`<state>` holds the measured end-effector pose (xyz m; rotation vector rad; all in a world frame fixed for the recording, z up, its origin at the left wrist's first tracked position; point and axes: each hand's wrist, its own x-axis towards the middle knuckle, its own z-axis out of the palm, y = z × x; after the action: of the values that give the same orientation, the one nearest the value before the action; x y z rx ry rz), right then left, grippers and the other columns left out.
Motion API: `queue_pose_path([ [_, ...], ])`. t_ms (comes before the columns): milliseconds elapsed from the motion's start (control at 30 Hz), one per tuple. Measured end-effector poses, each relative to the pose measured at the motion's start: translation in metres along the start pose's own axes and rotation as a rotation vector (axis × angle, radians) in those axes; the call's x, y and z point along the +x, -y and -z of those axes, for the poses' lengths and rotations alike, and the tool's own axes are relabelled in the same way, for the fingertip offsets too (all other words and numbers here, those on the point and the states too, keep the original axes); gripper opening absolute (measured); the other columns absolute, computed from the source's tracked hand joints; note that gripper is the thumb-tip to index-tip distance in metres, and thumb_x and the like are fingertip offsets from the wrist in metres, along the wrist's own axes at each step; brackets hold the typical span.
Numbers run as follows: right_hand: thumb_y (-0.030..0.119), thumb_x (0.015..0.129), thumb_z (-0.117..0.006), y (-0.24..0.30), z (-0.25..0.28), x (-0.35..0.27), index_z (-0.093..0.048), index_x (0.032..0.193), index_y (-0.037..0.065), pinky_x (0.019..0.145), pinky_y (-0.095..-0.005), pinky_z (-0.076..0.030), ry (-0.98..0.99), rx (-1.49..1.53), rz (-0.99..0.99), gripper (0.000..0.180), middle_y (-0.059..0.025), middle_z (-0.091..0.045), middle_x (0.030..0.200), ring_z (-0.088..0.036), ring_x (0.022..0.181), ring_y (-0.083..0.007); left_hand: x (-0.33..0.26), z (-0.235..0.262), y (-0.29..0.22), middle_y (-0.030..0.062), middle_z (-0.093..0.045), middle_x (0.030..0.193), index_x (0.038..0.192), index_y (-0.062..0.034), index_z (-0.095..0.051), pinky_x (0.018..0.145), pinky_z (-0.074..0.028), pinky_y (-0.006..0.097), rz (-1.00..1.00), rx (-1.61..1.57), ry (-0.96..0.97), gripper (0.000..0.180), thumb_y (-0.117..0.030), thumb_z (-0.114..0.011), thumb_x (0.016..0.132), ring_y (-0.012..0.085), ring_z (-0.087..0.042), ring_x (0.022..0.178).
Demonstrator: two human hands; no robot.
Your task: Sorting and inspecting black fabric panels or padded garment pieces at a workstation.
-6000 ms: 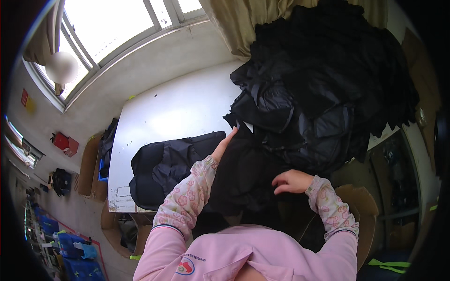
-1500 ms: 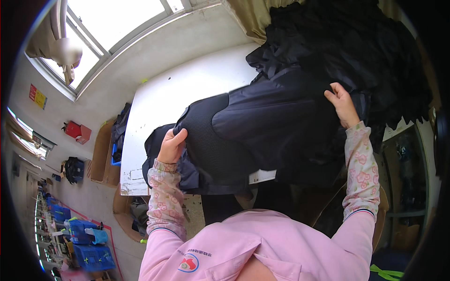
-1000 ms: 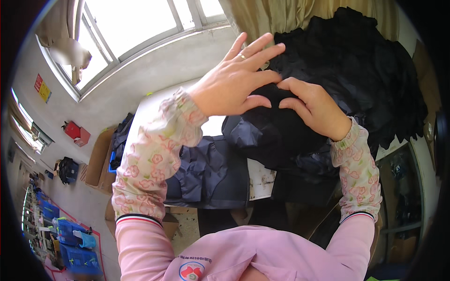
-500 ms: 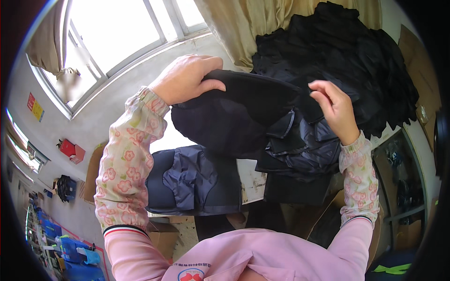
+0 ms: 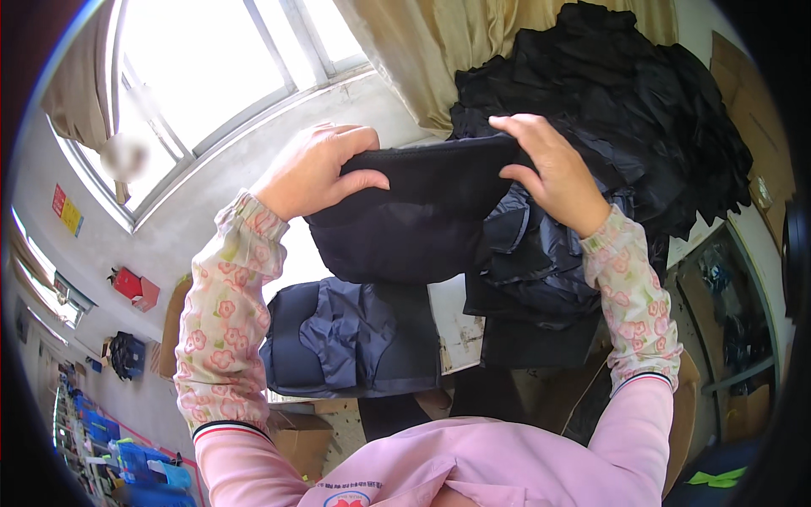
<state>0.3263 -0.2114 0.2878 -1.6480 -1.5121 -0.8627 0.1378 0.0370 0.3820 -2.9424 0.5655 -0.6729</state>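
A black fabric piece [image 5: 405, 228] with a straight top edge hangs upright in front of me, raised above the table. My left hand [image 5: 317, 173] pinches its upper left corner, thumb on the near face and fingers behind the edge. At the upper right corner is my right hand [image 5: 553, 173], its thumb and fingers apart around the edge; whether they touch the cloth is hard to tell. Below lies a dark flat piece [image 5: 414, 338] with a crumpled navy lining patch [image 5: 346, 325] on top. Behind my right hand sits a stack of similar dark lined pieces [image 5: 541, 283].
A large heap of black fabric [image 5: 591, 110] rises at the back right, against a beige curtain [image 5: 414, 51]. A bright window [image 5: 203, 68] is at the far left. Cardboard boxes [image 5: 300, 439] stand under the white table [image 5: 456, 325]. A glass-fronted cabinet [image 5: 731, 313] is at the right.
My right hand has moved left, to the corner of the fabric piece. The piece now hangs more level and slightly further left, with my left hand still gripping it.
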Motion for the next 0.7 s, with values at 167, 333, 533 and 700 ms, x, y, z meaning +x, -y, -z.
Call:
queue_pose_path([
  [167, 0.012, 0.084, -0.066, -0.026, -0.004, -0.013, -0.065, 0.087, 0.001, 0.070, -0.0381, -0.047, 0.092, 0.121, -0.176, 0.011, -0.0122, -0.061, 0.081, -0.062, 0.077, -0.0309, -0.008, 0.002, -0.003, 0.0136, -0.057, 0.077, 0.087, -0.0038, -0.055, 0.071, -0.045, 0.041, 0.042, 0.019, 0.016, 0.038, -0.038, -0.072, 0.082, 0.0361, -0.057, 0.078],
  [333, 0.013, 0.085, -0.067, -0.044, 0.016, -0.039, -0.066, 0.089, 0.002, 0.069, -0.0352, -0.048, 0.077, 0.168, -0.337, 0.012, -0.0114, -0.063, 0.083, -0.062, 0.077, -0.0289, -0.020, 0.010, 0.005, 0.0141, -0.059, 0.079, 0.089, -0.0041, -0.055, 0.073, -0.045, 0.043, 0.160, 0.084, 0.021, 0.038, -0.039, -0.070, 0.083, 0.0370, -0.058, 0.082],
  [533, 0.030, 0.078, -0.074, 0.053, -0.001, 0.035, -0.058, 0.120, 0.005, 0.074, -0.0403, -0.050, 0.037, 0.012, 0.152, 0.051, -0.0138, -0.065, 0.092, -0.063, 0.084, -0.0326, 0.001, -0.010, -0.007, 0.0114, -0.058, 0.079, 0.086, -0.0044, -0.057, 0.072, -0.045, 0.038, -0.031, 0.002, -0.006, 0.033, -0.031, -0.075, 0.080, 0.0337, -0.056, 0.079],
  [700, 0.012, 0.085, -0.068, 0.054, -0.010, 0.052, -0.063, 0.111, -0.003, 0.075, -0.0343, -0.050, 0.400, 0.413, 0.008, 0.031, -0.0176, -0.067, 0.092, -0.066, 0.080, -0.0270, -0.019, -0.017, 0.056, 0.0057, -0.064, 0.077, 0.088, -0.0062, -0.067, 0.069, -0.048, 0.030, 0.310, -0.283, -0.449, 0.013, -0.019, -0.068, 0.086, 0.0177, -0.060, 0.070],
])
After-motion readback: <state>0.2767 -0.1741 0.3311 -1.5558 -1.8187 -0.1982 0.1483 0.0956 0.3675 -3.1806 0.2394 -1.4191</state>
